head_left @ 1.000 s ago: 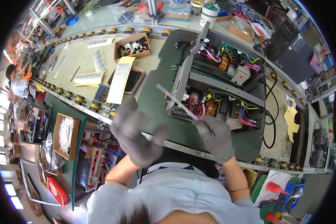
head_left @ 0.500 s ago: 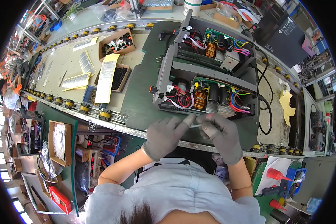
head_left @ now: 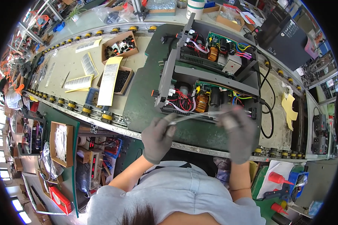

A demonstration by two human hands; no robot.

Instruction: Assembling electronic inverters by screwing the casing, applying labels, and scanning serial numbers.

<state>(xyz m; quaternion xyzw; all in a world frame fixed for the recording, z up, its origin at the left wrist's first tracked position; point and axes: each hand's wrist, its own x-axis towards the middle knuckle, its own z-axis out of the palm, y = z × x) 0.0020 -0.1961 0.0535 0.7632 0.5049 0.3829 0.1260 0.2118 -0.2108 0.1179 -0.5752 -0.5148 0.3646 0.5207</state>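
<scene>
Both my hands wear grey gloves. My left hand [head_left: 158, 137] pinches one end of a thin white cable tie [head_left: 199, 116], and my right hand [head_left: 239, 132] grips the other end, so it stretches level between them. They hover just in front of an open black electronics chassis [head_left: 210, 80] with coloured wires, copper coils and a green circuit board, which lies on a dark green mat [head_left: 146, 97].
Cardboard boxes of small parts [head_left: 119, 44] and yellow printed sheets [head_left: 109, 80] lie on the bench to the left. A black cable [head_left: 267, 112] loops right of the chassis. Red glue bottles [head_left: 278, 180] sit at lower right. Another person [head_left: 11, 93] works far left.
My hands came together from a wide spread, then drew the cable tie out level between them. The view shifted so the chassis sits higher and nearer the centre.
</scene>
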